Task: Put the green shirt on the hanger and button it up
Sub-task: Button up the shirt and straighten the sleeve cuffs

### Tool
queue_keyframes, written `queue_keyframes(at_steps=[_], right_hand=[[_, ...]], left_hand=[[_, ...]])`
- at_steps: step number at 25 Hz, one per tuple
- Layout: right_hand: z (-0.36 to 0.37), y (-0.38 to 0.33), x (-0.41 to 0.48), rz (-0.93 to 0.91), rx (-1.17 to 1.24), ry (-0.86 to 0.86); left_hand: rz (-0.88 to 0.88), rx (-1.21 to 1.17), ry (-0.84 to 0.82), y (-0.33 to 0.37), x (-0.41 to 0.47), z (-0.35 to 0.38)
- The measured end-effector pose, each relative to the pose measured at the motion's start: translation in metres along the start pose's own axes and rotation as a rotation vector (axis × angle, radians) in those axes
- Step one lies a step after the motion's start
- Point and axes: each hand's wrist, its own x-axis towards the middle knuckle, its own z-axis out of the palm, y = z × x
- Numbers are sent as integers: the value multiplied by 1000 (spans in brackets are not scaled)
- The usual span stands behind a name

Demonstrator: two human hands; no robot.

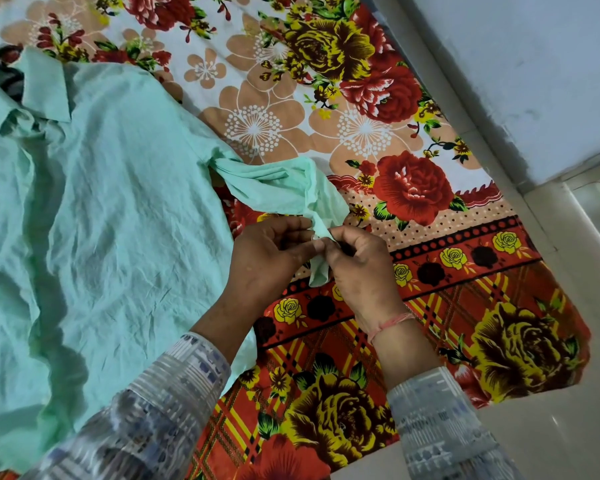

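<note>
The pale green shirt [94, 209] lies spread and wrinkled over the left half of the view, collar at the upper left. A dark hanger [9, 79] shows partly at the collar, mostly hidden by cloth. One sleeve [278, 188] stretches to the right from the shirt body. My left hand [267, 258] and my right hand [357, 268] meet at the sleeve's cuff [321, 230]. Both pinch the cuff between fingers and thumbs. A strip of cuff hangs down between them.
A floral bedsheet [413, 195] in red, yellow and tan covers the bed under the shirt. The bed's edge runs diagonally at the right, with a pale wall [534, 64] and tiled floor [586, 427] beyond it.
</note>
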Motion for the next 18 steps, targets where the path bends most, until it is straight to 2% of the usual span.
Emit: queue_keyframes(at_steps=[3,6,8,10,13,16,18], right_hand=[[-4,-8,-8,-34,-126,45],[-7,-24,-16,-173,-508,166],[-11,-32,-18,-332,-689,241],[-16,-32,-17,-444,-730,165],[-17,-27,-15,-350,-666,-76],[-8,-27,-9,-249,-527,-109],[-10,-29,-5,-223,-590,-62]], left_hand=[[-46,12,-33,3,-1,-3],[17,253,-29,16,-3,2],[-44,192,-66,23,-3,5],[-183,43,-162,27,-4,4],[-294,7,-196,20,-2,2],[-317,-128,-220,20,-5,5],[-323,-146,-212,22,-6,4]])
